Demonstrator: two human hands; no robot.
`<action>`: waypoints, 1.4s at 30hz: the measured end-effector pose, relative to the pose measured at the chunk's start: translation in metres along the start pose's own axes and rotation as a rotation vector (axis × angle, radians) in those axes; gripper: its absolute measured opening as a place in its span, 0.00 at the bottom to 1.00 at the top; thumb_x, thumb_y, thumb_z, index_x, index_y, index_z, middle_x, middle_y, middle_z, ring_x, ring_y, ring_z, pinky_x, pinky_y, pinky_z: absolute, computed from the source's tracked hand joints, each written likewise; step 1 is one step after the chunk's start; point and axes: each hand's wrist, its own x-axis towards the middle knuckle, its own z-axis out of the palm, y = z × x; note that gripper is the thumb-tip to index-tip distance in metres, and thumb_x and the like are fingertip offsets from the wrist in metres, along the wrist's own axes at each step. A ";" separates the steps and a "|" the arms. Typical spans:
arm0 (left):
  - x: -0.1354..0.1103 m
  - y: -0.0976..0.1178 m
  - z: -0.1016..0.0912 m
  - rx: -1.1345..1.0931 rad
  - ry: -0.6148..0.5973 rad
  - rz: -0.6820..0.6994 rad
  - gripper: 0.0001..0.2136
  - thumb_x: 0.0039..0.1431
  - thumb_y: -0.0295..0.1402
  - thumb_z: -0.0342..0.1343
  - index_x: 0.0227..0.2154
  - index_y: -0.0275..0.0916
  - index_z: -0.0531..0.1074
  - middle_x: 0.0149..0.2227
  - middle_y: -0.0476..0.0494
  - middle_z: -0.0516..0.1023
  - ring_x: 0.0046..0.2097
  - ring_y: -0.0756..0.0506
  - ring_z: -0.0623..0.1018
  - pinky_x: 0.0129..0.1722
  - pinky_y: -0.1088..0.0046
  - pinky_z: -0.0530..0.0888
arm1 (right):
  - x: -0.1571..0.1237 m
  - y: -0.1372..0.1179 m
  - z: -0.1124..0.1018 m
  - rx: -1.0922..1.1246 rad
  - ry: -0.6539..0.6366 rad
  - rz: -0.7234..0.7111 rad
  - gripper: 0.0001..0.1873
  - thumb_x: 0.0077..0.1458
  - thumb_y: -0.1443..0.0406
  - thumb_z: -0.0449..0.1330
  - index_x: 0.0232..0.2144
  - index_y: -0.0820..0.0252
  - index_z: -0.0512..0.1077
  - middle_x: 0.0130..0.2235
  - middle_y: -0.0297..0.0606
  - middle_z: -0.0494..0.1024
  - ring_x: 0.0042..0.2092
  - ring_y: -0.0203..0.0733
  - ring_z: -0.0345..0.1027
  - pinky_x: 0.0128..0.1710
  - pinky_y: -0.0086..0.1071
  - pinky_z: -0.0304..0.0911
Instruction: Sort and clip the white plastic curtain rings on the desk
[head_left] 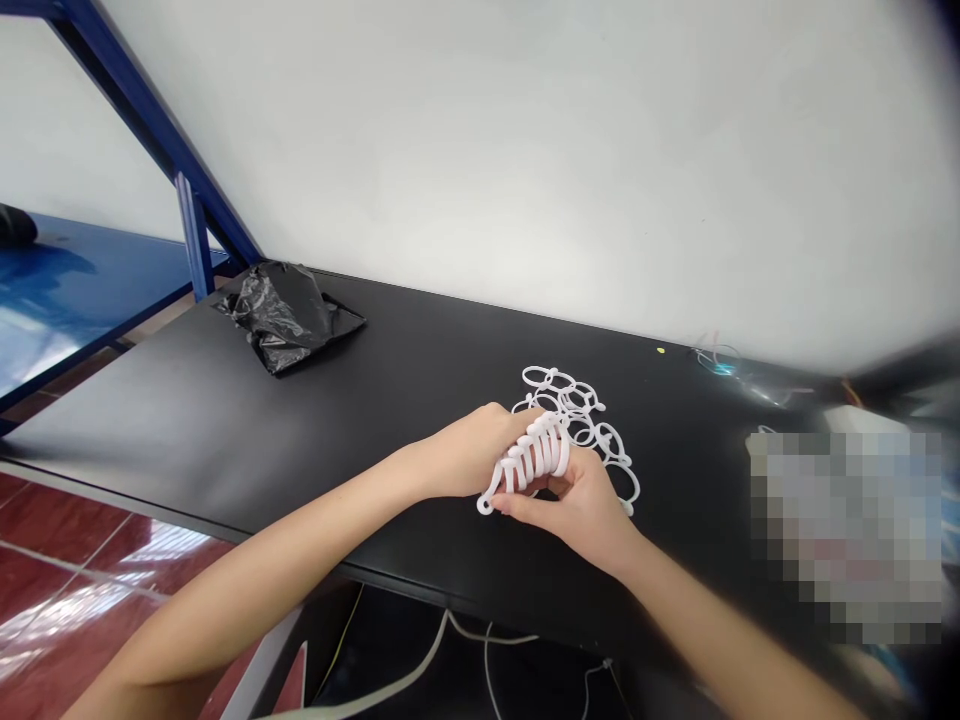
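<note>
A row of white curtain rings (534, 455), each with a small eyelet, is lined up side by side between my two hands, just above the black table. My left hand (480, 445) closes on the row from the left; its fingertips are hidden behind the rings. From the right, my right hand (596, 505) curls round the same row. Its thumb tip touches the lowest ring, beside that ring's eyelet. More loose white rings (581, 398) lie on the tabletop just beyond and to the right of my hands, some overlapping.
A crumpled black plastic bag (289, 315) lies at the table's back left. Clear wrapping (750, 385) and a blurred-out item (847, 540) are on the right. A wall borders the black table (420, 350) behind. Cables (420, 665) hang below its front edge.
</note>
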 end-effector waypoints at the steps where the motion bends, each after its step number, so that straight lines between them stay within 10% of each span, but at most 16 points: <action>1: 0.000 0.000 0.000 -0.038 0.013 0.002 0.06 0.52 0.25 0.56 0.32 0.38 0.64 0.24 0.53 0.68 0.22 0.53 0.65 0.22 0.78 0.59 | 0.000 0.001 0.001 0.018 0.025 0.001 0.07 0.47 0.64 0.71 0.28 0.59 0.77 0.30 0.35 0.81 0.31 0.39 0.76 0.34 0.32 0.76; 15: -0.002 0.004 -0.005 -0.485 -0.075 0.062 0.26 0.51 0.26 0.58 0.56 0.39 0.68 0.42 0.42 0.80 0.36 0.45 0.77 0.36 0.72 0.73 | -0.002 -0.002 0.002 0.037 -0.017 -0.072 0.09 0.42 0.66 0.73 0.28 0.58 0.79 0.30 0.35 0.82 0.34 0.44 0.79 0.38 0.37 0.77; 25: 0.009 0.010 0.033 -1.105 0.342 -0.009 0.13 0.49 0.36 0.66 0.36 0.35 0.77 0.41 0.39 0.81 0.45 0.39 0.80 0.46 0.64 0.75 | -0.005 0.004 0.019 0.030 0.238 -0.152 0.08 0.42 0.68 0.72 0.28 0.56 0.77 0.32 0.35 0.83 0.37 0.46 0.79 0.41 0.39 0.77; 38: 0.009 0.011 0.027 -1.031 0.271 -0.011 0.10 0.51 0.29 0.64 0.37 0.33 0.78 0.39 0.39 0.82 0.41 0.43 0.81 0.43 0.69 0.76 | -0.013 0.012 0.030 -0.053 0.418 -0.286 0.06 0.48 0.68 0.69 0.30 0.55 0.76 0.31 0.37 0.80 0.34 0.45 0.76 0.35 0.37 0.76; 42: 0.006 0.010 0.025 -0.987 0.241 -0.015 0.10 0.54 0.31 0.60 0.39 0.33 0.77 0.41 0.39 0.81 0.44 0.42 0.80 0.44 0.68 0.76 | -0.009 0.001 0.021 -0.011 0.284 -0.272 0.05 0.49 0.69 0.68 0.29 0.55 0.77 0.31 0.35 0.80 0.34 0.42 0.76 0.35 0.34 0.75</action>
